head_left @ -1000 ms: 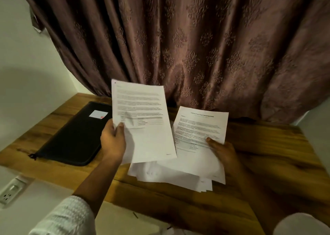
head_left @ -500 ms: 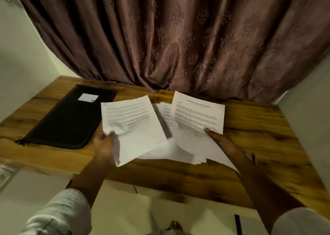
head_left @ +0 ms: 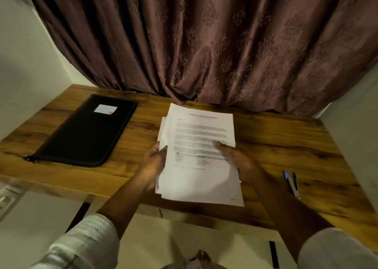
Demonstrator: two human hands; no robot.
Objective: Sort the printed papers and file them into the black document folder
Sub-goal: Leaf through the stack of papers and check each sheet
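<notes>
Heavy brown curtain [head_left: 204, 43] backs the wooden tabletop [head_left: 276, 142]. The left hand [head_left: 153, 162] and right hand [head_left: 239, 162] grip opposite edges of the printed papers [head_left: 200, 137], probably to square the stack. The black document folder [head_left: 86, 133] lies closed to the left, apart from them.

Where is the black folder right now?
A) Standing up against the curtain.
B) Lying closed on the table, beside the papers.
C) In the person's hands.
B: the black folder lies flat and closed on the wooden table, to the left of the papers.
</notes>
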